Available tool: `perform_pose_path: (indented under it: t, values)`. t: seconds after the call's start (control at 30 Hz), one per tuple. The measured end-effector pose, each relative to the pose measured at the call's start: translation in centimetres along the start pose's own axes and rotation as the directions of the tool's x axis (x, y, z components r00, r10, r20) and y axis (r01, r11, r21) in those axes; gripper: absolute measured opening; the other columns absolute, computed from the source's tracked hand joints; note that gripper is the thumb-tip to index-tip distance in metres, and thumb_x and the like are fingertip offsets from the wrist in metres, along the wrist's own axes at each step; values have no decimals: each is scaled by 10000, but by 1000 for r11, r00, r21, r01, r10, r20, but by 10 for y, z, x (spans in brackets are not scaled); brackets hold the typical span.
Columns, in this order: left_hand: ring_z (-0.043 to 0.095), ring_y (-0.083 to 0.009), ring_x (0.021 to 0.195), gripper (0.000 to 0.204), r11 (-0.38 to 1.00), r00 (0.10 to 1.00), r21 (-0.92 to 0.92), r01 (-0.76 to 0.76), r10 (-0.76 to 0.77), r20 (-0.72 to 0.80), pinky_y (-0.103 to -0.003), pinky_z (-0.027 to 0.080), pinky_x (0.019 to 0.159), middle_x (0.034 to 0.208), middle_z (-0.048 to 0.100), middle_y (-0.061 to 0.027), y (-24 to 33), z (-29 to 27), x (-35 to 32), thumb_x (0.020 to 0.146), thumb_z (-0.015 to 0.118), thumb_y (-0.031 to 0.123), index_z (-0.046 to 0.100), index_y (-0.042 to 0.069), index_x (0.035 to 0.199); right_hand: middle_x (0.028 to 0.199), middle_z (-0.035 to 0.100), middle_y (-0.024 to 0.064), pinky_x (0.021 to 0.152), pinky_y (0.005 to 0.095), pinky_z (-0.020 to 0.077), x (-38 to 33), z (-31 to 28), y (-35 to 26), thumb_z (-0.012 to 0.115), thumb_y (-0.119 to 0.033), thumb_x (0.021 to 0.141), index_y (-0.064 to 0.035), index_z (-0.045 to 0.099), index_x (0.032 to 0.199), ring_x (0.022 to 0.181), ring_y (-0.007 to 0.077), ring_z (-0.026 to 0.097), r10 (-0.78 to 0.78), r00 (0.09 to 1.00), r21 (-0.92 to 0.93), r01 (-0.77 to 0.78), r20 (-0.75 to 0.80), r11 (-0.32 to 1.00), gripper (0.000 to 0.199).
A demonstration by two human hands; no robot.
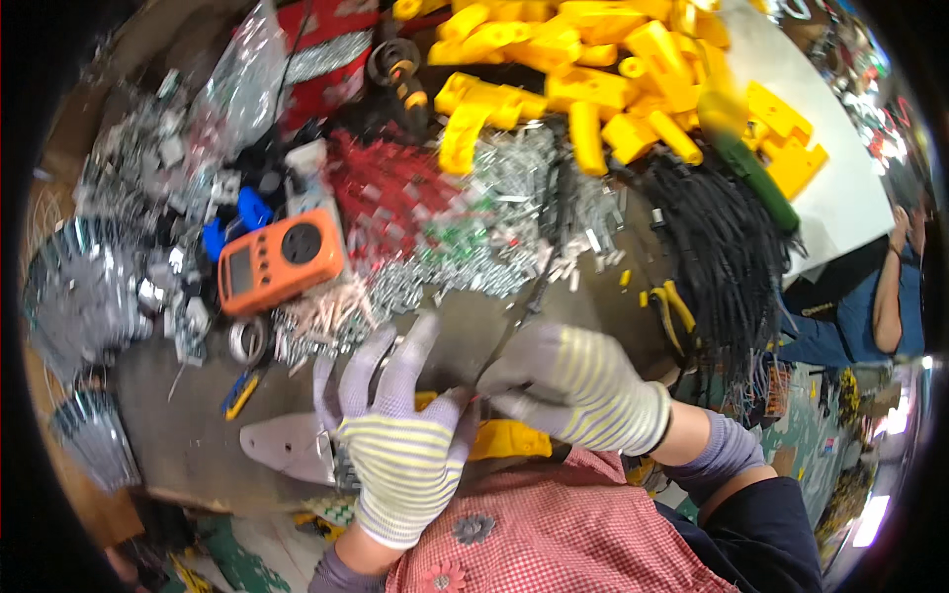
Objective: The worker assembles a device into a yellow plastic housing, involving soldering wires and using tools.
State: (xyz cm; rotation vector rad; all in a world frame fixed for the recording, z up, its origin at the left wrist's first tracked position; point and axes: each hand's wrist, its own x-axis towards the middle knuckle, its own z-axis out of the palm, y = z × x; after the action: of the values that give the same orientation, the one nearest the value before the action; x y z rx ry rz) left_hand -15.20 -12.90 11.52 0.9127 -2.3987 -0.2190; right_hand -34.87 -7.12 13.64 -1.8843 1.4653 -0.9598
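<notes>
Under both gloved hands (474, 405), touching them, lies a yellow plastic part (506, 440).

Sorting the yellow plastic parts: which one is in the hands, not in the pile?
The yellow part under both gloved hands, left hand and right hand, by the checked apron; all others are heaped at the table's far side.

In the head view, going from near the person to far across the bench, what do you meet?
Yellow plastic part under the gloved hands → left hand in striped knit glove → orange box-shaped meter with round socket → heap of small silver metal pieces → pile of yellow plastic housings.
</notes>
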Motion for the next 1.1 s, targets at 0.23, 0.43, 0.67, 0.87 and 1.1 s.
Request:
perform_pose_path:
  t: [0.23,0.43,0.67,0.87,1.1]
  values:
    - [513,-466,1205,163,999,997,33,-3,0,77,-576,367,1042,1264,622,-244,1,-11,-14,766,730,185,732,38,838,1000,597,136,847,407,515,3,61,31,596,-184,846,-78,601,1055,955,318,611,-245,970,-176,238,-13,955,234]
    - [515,-463,1206,154,992,992,-21,-123,123,18,-570,368,1047,1272,620,-246,9,-14,-6,766,724,173,734,36,835,883,590,103,751,417,495,4,48,8,588,-264,889,-79,592,931,829,315,574,-336,928,-248,292,-159,924,190]
    - [518,-459,1207,144,996,996,25,-85,85,6,-563,368,1052,1282,616,-249,15,-26,2,765,717,159,737,32,832,1001,640,144,827,418,517,-1,53,18,629,-228,922,-65,633,1074,934,343,623,-233,969,-92,225,-82,970,223]
    - [520,-456,1208,137,996,1000,83,-17,18,-5,-557,368,1056,1290,614,-251,17,-30,3,765,711,147,739,29,829,914,642,132,765,429,514,1,36,13,733,-211,834,-62,649,981,864,343,640,-19,995,108,29,-99,994,225]
    - [498,-462,1248,175,984,971,-5,180,-177,160,-535,406,1055,1371,568,-256,4,-18,-16,765,757,169,749,-2,800,950,592,141,786,414,514,0,47,19,683,-193,869,-54,599,996,907,350,610,38,996,100,-31,-75,994,207]
